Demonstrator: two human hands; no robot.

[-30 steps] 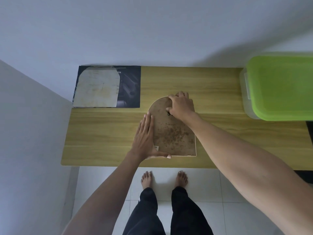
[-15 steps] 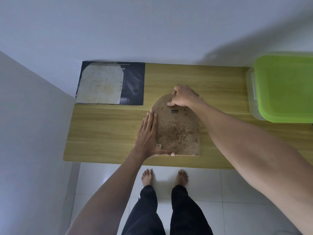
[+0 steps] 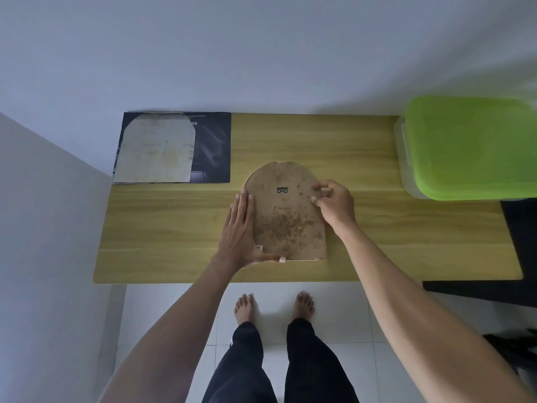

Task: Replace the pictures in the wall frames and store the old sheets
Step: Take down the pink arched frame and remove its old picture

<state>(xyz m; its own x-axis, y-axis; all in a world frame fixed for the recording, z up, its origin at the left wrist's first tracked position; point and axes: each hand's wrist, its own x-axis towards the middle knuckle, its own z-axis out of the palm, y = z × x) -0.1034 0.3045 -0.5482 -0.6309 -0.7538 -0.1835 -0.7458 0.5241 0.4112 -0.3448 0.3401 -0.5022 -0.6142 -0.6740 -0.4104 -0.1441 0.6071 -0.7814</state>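
Note:
An arched wall frame (image 3: pixel 286 216) lies face down on the wooden table (image 3: pixel 162 228), its stained brown backing board and small metal hanger up. My left hand (image 3: pixel 242 228) lies flat along the frame's left edge, thumb hooked under the bottom edge. My right hand (image 3: pixel 334 206) pinches at the frame's right edge with curled fingers. At the table's back left, a pale arched sheet (image 3: pixel 157 151) rests on a dark printed sheet (image 3: pixel 212 146).
A clear storage box with a green lid (image 3: pixel 470 146) stands at the table's right end. White walls close the back and left sides. A dark object (image 3: pixel 520 228) sits right of the table. My bare feet stand on white floor tiles below the front edge.
My right hand moved from the frame's arched top, near the hanger, round to its right edge. The left hand stayed pressed along the left edge.

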